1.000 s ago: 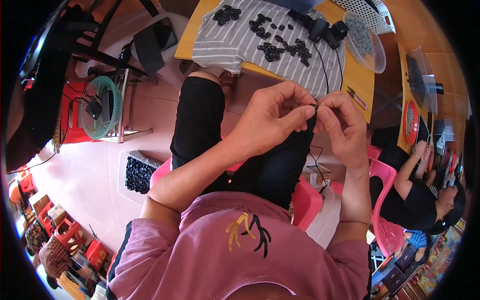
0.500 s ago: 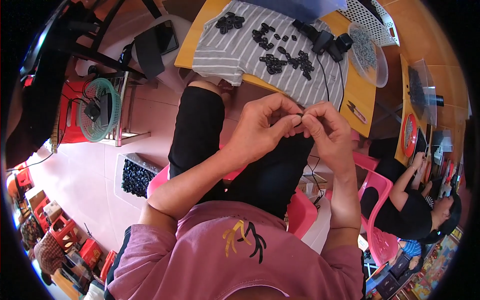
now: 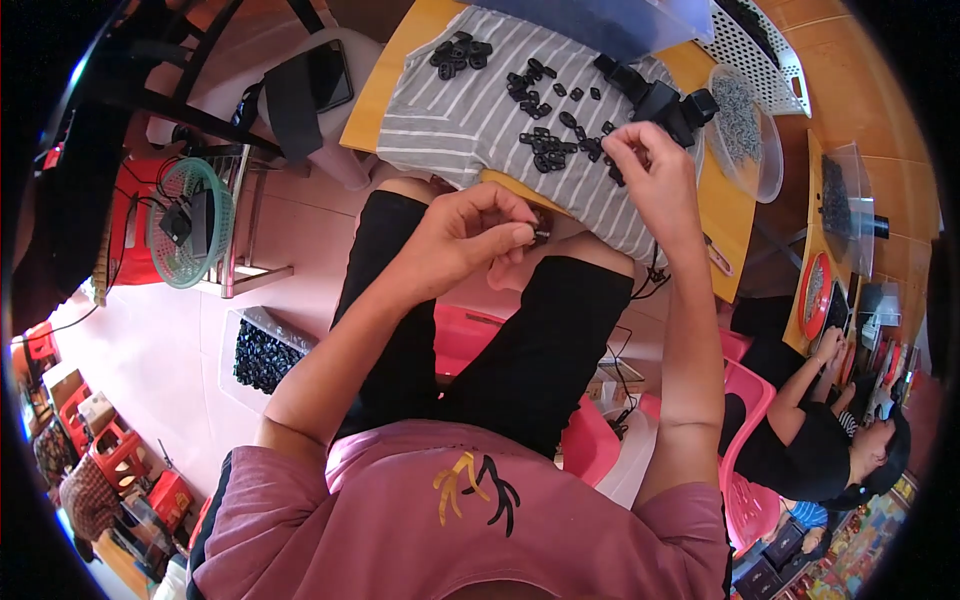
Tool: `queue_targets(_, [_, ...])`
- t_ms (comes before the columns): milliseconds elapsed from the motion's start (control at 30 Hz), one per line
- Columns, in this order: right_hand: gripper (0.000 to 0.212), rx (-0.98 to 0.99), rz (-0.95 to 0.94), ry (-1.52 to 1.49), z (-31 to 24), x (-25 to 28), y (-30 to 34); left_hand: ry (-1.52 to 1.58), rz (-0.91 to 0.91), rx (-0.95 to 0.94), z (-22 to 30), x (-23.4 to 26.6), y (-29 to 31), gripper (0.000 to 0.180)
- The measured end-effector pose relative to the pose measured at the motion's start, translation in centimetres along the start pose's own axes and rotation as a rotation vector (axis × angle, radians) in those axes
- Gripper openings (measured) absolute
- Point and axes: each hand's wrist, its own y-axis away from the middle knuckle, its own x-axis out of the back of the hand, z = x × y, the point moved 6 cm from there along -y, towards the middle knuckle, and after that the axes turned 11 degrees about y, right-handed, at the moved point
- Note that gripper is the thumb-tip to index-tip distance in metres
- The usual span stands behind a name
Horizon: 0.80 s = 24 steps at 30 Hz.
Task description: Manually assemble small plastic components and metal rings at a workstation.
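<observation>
My left hand is held above my lap, thumb and fingers pinched together. A small dark bit shows by its fingertips, too small to name. Over the table my right hand reaches to the striped grey cloth, its thumb and forefinger drawn together beside a cluster of small black oval link-like parts. Whether a part is between those fingertips is hidden. More such black parts lie in a heap at the cloth's far left, with several loose ones between.
Black corded devices stand beyond my right hand. A clear tub of small grey pieces and small snips are to the right. A bin of shiny black pieces sits on the floor at left. A co-worker sits at far right.
My hands were together over my lap with a small black part between them. Now they are apart: the right has gone up onto the cloth, the left has shifted left.
</observation>
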Motion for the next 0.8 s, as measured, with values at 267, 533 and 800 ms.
queue_targets(267, [0.015,0.122,-0.031,0.255,-0.7,-2.7,-2.9,0.059,-0.095,0.067,-0.7,2.0,0.7,0.011])
queue_targets(533, [0.015,0.142,-0.153,0.364,-1.2,-3.8,-4.1,0.04,-0.056,0.055,-0.4,1.7,0.3,0.012])
queue_targets(800, [0.017,0.137,-0.098,0.091,-0.9,-3.2,-3.6,0.115,0.059,-0.02,0.5,1.3,-0.2,0.012])
